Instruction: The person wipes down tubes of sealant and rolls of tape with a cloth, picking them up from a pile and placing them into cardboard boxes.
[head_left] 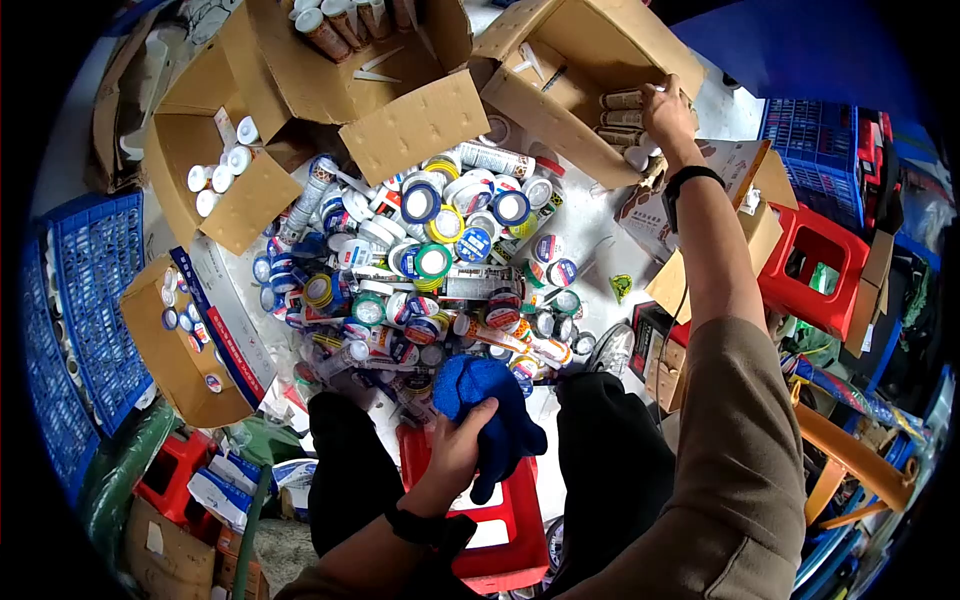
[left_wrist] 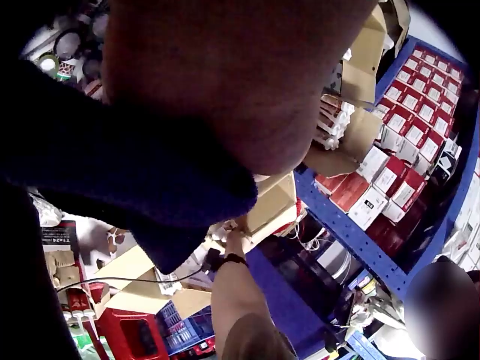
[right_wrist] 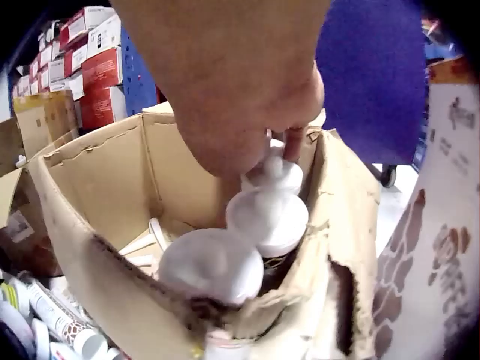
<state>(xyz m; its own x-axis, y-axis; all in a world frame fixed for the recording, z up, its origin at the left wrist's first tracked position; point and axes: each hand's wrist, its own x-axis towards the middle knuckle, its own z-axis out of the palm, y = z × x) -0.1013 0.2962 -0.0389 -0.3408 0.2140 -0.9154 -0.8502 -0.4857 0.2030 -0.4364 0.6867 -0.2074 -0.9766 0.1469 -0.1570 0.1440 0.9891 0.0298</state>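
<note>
A blue cloth (head_left: 480, 385) (left_wrist: 127, 172) is bunched in my left hand (head_left: 462, 445) (left_wrist: 210, 82), thumb over it, above a red stool. My right hand (head_left: 670, 120) (right_wrist: 240, 90) reaches into the right end of a cardboard box (head_left: 545, 115) (right_wrist: 97, 191) at the upper right. There its fingers curl round the white-capped end of a tube (right_wrist: 277, 174); the palm hides part of it. Beside it in the right wrist view stand two more tubes with white caps (right_wrist: 268, 221) (right_wrist: 211, 262), in a row along the box wall.
A big pile of tape rolls and tubes (head_left: 440, 250) covers the floor ahead. More cardboard boxes (head_left: 415, 125) with tubes stand behind and left. Blue crates (head_left: 105, 290) are at the left, a red stool (head_left: 815, 268) at the right, another red stool (head_left: 515, 540) between the legs.
</note>
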